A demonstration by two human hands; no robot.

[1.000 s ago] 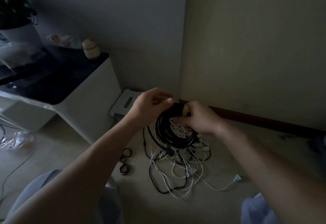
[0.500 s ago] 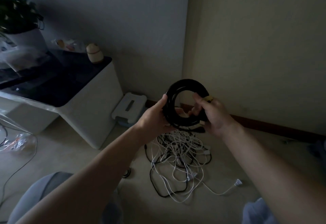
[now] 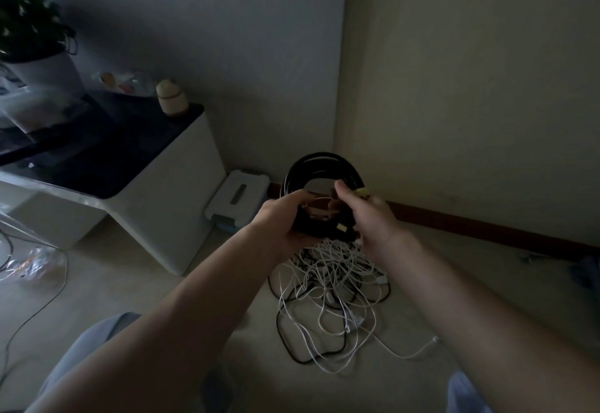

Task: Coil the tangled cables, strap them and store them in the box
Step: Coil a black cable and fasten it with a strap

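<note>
On the pale floor (image 3: 113, 282) I see 1 tangle of white and black cables (image 3: 328, 289), 1 white lidded box (image 3: 238, 198) near the corner and 1 crinkled plastic bag (image 3: 35, 263) at the left.

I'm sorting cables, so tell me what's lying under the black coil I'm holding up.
A tangled pile of white and black cables lies on the floor below the black coil. The left hand and right hand cover its far edge.

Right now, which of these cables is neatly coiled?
The black cable held in the left hand and right hand; the cables on the floor lie tangled.
</note>
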